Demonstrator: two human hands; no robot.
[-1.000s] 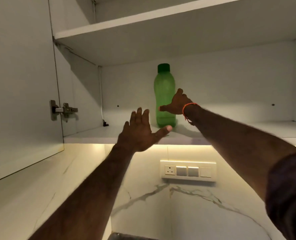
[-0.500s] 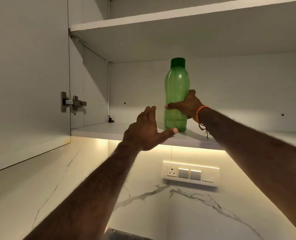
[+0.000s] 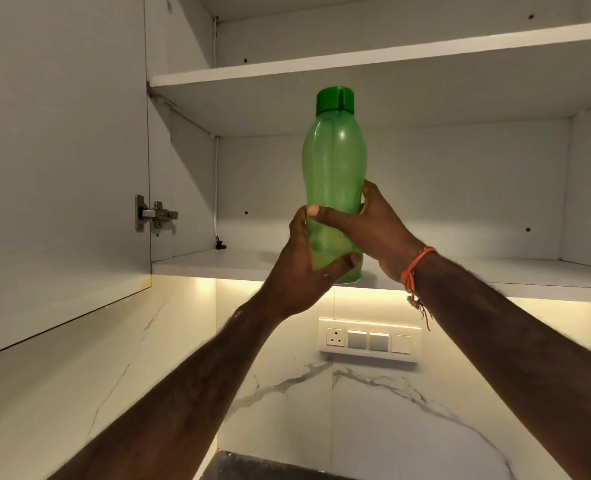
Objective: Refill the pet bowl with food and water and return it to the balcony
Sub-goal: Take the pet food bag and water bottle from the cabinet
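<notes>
Item: green bottle (image 3: 334,174), capped, upright. Rigid plastic, smooth; prob. slippery, weight unclear. Best hold: waist. Left hand (image 3: 304,268) & right hand (image 3: 370,226) both grip lower body.

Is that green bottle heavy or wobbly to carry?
The bottle is tall and narrow, so it probably tips easily. Its smooth plastic may be slippery; the left hand and right hand both hold it. No water level shows, so possibly light.
</notes>
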